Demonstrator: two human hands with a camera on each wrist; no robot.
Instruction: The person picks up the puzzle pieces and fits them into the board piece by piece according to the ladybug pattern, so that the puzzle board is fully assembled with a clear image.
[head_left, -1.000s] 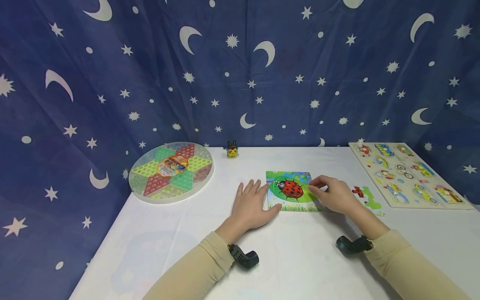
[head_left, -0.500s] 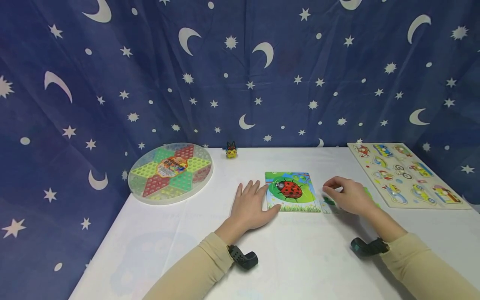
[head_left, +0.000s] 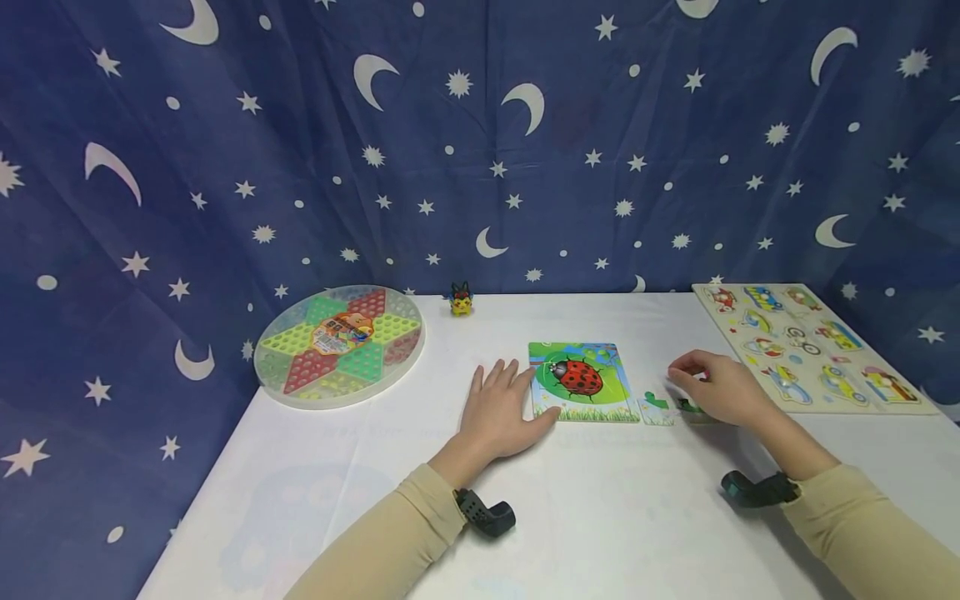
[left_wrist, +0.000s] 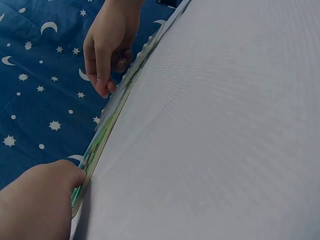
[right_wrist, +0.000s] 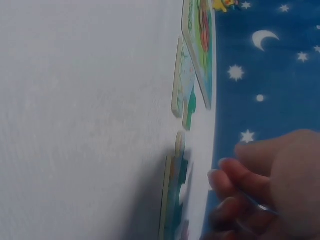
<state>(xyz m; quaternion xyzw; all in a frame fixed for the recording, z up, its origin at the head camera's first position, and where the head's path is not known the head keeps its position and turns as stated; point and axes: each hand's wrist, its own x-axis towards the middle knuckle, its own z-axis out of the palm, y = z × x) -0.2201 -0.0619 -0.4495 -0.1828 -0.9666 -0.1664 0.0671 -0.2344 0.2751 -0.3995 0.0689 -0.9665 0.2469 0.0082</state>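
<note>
Head view: your left hand [head_left: 501, 415] is resting, fingers spread, against the ladybird board [head_left: 577, 381], whose picture is looking whole, while your right hand [head_left: 722, 388], loosely curled and apparently empty, is hovering over pieces [head_left: 657, 412] lying unjoined beyond the board's right edge, seemingly awaiting fitting.

An orange label [head_left: 342, 334] marks the round game board [head_left: 362, 363] left of the ladybug puzzle [head_left: 579, 377], its lettering too small to read; no text is legible.
</note>
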